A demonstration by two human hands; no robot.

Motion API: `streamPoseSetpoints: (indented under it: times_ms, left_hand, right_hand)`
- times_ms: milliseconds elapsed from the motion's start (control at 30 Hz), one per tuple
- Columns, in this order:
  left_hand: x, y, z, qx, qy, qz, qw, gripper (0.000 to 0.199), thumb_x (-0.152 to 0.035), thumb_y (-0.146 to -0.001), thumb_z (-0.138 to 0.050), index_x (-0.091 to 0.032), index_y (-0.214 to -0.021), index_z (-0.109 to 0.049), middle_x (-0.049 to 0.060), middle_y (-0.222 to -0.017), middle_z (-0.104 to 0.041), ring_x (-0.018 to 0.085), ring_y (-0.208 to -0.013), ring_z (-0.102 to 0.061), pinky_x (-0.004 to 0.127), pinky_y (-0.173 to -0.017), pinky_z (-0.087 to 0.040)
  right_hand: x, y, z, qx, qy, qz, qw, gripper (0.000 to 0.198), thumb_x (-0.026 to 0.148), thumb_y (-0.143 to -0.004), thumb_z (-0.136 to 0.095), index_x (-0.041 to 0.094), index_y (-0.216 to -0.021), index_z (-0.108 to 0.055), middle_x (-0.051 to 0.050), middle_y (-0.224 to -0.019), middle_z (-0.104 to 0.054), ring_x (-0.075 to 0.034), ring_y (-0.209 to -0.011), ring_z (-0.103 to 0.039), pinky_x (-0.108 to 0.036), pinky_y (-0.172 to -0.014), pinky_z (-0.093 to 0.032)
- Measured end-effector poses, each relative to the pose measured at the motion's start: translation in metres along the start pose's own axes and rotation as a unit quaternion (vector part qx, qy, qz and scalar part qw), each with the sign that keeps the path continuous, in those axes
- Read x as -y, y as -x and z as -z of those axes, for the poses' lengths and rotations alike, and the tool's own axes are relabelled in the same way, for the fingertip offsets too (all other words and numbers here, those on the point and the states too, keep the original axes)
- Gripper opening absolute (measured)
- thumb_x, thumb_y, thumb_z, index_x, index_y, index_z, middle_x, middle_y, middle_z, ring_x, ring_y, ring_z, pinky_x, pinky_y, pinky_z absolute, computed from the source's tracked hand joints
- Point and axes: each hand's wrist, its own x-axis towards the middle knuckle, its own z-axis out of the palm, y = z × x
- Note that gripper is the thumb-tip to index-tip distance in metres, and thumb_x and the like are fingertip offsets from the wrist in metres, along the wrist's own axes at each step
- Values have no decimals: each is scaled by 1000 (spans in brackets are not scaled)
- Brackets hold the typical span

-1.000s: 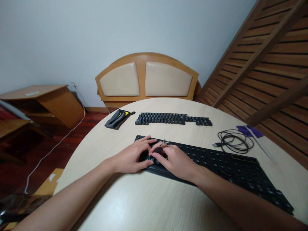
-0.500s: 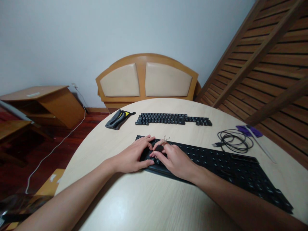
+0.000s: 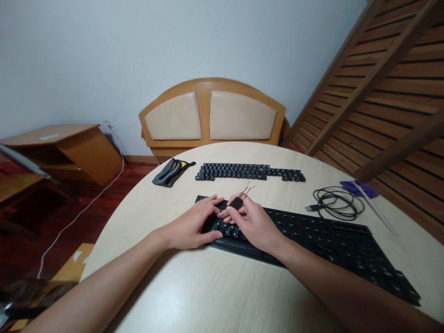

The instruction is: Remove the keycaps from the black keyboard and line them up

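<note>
A black keyboard (image 3: 305, 233) lies slantwise on the round table; bare switches show over most of it, with a few keycaps (image 3: 227, 229) at its left end. My left hand (image 3: 190, 224) rests on that left end, fingers spread over the back part and thumb by the front keys. Close beside it, my right hand (image 3: 255, 224) is closed on a keycap puller (image 3: 237, 203) with a black handle. The puller's two thin wire prongs point up and away from the keys. Whether a keycap is also in my right fingers, I cannot tell.
Behind the keyboard, loose keycaps (image 3: 236, 170) stand in rows. A grey and yellow pouch (image 3: 169, 172) lies left of them. To the right are a coiled USB cable (image 3: 336, 203), a purple cloth (image 3: 367, 190) and a thin light stick-like tool (image 3: 378, 210).
My right hand has turned and shifted slightly right, bringing the puller's prongs up and rightward. More keycaps now show beneath it. My left hand has stayed in place.
</note>
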Motion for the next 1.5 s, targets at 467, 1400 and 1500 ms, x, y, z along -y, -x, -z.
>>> streamPoseSetpoints:
  times_ms: [467, 1400, 1500]
  left_hand:
    - [-5, -5, 6, -7, 85, -11, 996, 12, -31, -89, -65, -23, -98, -66, 7, -142, -54, 28, -144, -30, 51, -115, -29]
    - [94, -87, 20, -231, -147, 2, 962, 20, -37, -89, -66, -23, -100, -74, 7, -112, -70, 24, -109, -59, 40, -99, -45]
    - [97, -86, 17, -219, -168, -2, 961, 17, -37, -87, -68, -25, -96, -76, 7, -121, -65, 27, -114, -53, 45, -102, -41]
  right_hand:
    - [0, -5, 4, -88, -43, -20, 995, 17, 35, -92, -54, 20, -100, -48, -5, -83, -73, -15, -66, -70, -28, -63, -58]
    - [-4, -10, 1, -78, -44, -36, 995, 12, 31, -93, -53, 21, -95, -46, -5, -79, -74, -15, -61, -69, -29, -60, -57]
    - [-5, -9, 1, -76, -44, -40, 995, 13, 32, -93, -53, 21, -95, -46, -5, -79, -74, -15, -61, -69, -29, -61, -57]
